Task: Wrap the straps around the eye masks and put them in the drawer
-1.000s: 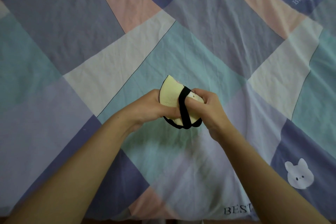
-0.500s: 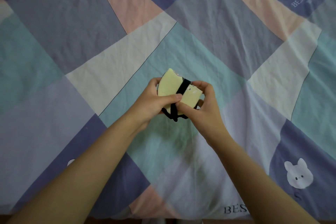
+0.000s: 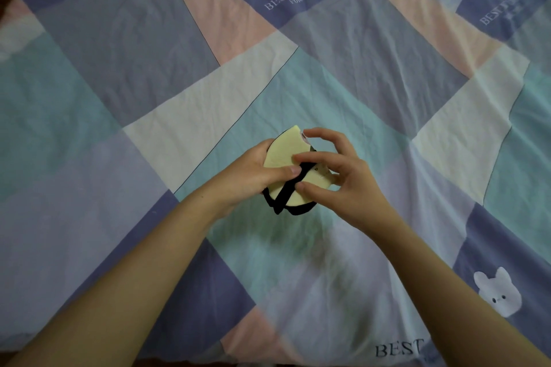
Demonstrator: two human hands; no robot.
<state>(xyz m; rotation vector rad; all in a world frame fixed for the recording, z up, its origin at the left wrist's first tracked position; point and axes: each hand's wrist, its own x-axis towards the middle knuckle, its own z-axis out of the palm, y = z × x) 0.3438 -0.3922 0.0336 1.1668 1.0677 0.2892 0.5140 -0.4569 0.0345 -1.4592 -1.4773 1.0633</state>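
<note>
1. Head view: a folded pale yellow eye mask [image 3: 283, 155] is held between both hands above the middle of a patchwork bedsheet [image 3: 149, 83].
2. The left hand [image 3: 253, 176] grips the mask from the left, its thumb pressed on the mask's face beside the strap.
3. A black strap [image 3: 293, 188] crosses the mask diagonally and loops loosely below its lower edge.
4. The right hand [image 3: 337, 182] pinches the mask's right side, thumb on the lower edge, other fingers spread over the top.
5. A white cat print [image 3: 498, 296] sits on the sheet at lower right, well apart from the mask.
</note>
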